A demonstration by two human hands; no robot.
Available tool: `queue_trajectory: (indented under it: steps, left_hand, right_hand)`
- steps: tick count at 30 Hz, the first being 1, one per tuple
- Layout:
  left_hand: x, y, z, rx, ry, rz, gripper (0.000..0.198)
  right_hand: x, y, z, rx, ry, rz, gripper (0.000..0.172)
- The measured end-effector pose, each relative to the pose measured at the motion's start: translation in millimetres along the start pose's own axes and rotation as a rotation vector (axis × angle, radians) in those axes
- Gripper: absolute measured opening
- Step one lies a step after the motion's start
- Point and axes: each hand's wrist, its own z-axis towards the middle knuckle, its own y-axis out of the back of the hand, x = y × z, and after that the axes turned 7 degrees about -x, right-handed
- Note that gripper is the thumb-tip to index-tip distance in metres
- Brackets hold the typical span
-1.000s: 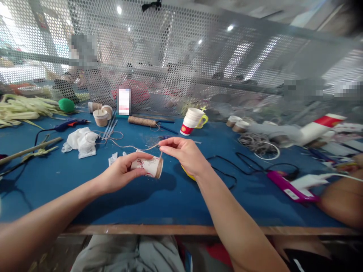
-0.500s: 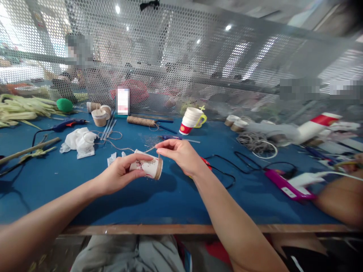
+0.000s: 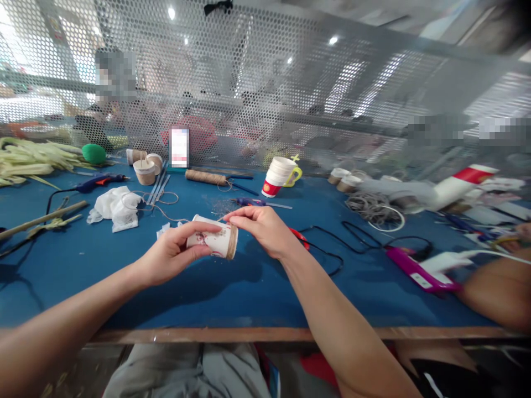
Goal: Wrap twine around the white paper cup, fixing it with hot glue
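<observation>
A white patterned paper cup (image 3: 219,241) lies on its side in the air above the blue table. Brown twine (image 3: 232,243) is wound round the cup near its right end. My left hand (image 3: 176,251) is closed round the cup's left part, thumb below and fingers on top. With thumb and index finger pinched on the twine at the cup's upper right edge, my right hand (image 3: 259,228) touches the cup. A loose length of twine (image 3: 164,214) runs back over the table to the left.
White plastic (image 3: 118,207), a glue gun (image 3: 102,181), a twine roll (image 3: 206,177) and stacked cups (image 3: 279,176) stand or lie behind my hands. At the right are a purple power strip (image 3: 418,271), black cables and another person's arm (image 3: 500,290).
My right hand has come slightly left and down onto the cup's edge. The raised stretch of twine is now nearer the cup, which has shifted slightly left.
</observation>
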Motion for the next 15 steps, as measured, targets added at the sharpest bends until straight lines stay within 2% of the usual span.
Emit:
queue_trajectory:
  steps: [5, 11, 15]
  left_hand:
    - [2.5, 1.3, 1.9, -0.046, 0.063, -0.106, 0.027]
    - [6.2, -0.7, 5.0, -0.116, 0.213, -0.401, 0.029]
    - [7.8, -2.4, 6.0, -0.141, 0.318, -0.560, 0.033]
  right_hand:
    - [0.3, -2.4, 0.2, 0.010, 0.008, 0.034, 0.025]
    - [-8.3, -10.2, 3.2, 0.076, -0.059, 0.222, 0.035]
    - [-11.3, -13.5, 3.4, 0.084, -0.096, 0.253, 0.039]
